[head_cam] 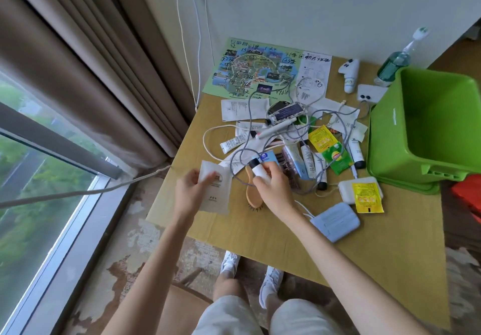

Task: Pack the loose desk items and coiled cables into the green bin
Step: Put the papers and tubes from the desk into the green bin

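My left hand (191, 191) grips a flat white sachet (218, 199) at the table's left front. My right hand (273, 191) holds a small white tube with a black cap (257, 168) and a blue-topped packet (268, 157) just above a wooden hairbrush (252, 194). The green bin (426, 126) stands tilted at the right with nothing visible inside. A tangle of grey and white cables (307, 116) lies over tubes, papers and a patterned power bank (286, 112) in the middle.
Yellow and green tea sachets (335, 157), a white charger block (348, 191), a grey face mask (335, 221) and a park map (257, 72) lie on the yellow table (338, 269). A green bottle (393, 64) stands by the wall. Curtains and a window are to the left.
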The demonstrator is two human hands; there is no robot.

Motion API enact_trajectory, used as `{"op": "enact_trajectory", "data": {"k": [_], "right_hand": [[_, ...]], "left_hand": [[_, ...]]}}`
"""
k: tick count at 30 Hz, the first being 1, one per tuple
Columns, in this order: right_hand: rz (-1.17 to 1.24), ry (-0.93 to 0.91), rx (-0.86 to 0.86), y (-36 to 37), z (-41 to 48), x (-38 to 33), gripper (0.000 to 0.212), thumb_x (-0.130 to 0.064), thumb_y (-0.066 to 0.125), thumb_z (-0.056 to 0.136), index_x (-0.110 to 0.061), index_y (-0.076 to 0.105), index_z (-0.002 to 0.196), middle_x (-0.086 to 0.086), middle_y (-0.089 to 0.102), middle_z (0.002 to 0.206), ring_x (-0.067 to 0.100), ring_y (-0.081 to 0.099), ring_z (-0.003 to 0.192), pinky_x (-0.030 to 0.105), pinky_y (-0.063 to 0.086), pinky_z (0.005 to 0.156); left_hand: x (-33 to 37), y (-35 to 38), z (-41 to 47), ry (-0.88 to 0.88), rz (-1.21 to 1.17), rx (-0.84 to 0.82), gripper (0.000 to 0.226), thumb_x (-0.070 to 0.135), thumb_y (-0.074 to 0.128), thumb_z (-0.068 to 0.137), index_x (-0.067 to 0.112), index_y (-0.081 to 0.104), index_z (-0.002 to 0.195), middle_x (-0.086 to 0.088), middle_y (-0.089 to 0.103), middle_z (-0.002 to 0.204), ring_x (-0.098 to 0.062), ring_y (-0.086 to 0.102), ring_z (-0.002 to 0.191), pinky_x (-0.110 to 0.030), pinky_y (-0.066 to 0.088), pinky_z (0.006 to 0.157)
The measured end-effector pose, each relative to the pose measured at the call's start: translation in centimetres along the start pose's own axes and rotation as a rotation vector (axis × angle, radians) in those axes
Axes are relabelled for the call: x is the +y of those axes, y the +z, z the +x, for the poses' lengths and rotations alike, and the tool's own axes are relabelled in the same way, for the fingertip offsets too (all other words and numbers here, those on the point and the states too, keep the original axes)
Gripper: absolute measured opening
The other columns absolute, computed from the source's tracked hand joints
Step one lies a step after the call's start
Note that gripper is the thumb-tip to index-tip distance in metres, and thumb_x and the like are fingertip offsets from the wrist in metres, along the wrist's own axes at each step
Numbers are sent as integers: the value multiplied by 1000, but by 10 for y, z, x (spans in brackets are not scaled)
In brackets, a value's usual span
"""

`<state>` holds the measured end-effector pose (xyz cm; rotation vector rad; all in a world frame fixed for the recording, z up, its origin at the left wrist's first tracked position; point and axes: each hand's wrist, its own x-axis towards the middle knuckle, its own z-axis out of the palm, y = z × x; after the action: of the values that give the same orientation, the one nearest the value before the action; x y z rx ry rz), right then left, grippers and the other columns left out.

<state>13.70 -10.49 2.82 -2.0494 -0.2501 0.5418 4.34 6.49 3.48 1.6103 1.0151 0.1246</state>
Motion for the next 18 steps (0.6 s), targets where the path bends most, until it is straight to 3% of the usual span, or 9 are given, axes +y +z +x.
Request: {"op": "enact_trajectory", "data": {"k": [4,7,11,15,18], "right_hand": [[334,131,-88,11,7,-24,30,-30,71,85,-10,61,105,4,64,91,6,59,77,18,43,64],[484,178,-119,14,10,-31,38,-34,78,80,-12,63,107,-7,69,90,-11,61,68,3,41,55],[629,198,-97,14,17,-33,29,-18,77,81,-8,66,106,-13,71,74,-7,62,60,7,43,52],[659,225,-37,9,24,-33,15,-12,77,80,-13,68,92,-12,68,65,-1,59,54,11,42,48],[664,268,63,7,28,-29,13,-15,77,80,-14,69,90,-11,67,63,0,56,50,14,42,46]], "left_hand": [[35,3,-4,137,-13,-43,29,33,60,93,4,61,95,-5,66,80,-14,60,66,-23,45,53],[51,7,1,207,-43,-73,31,32,57,95,0,58,94,-6,63,76,-14,58,64,-23,45,52],[55,13,17,208,-75,-154,41,33,59,94,-6,50,88,-11,57,76,-19,53,67,-35,41,58],[51,16,38,220,-16,-223,43,39,52,96,0,52,78,-2,51,69,-14,45,63,-30,35,57],[42,16,58,174,99,-211,36,35,46,99,6,62,85,-1,66,80,-19,62,73,-36,49,69]]}}
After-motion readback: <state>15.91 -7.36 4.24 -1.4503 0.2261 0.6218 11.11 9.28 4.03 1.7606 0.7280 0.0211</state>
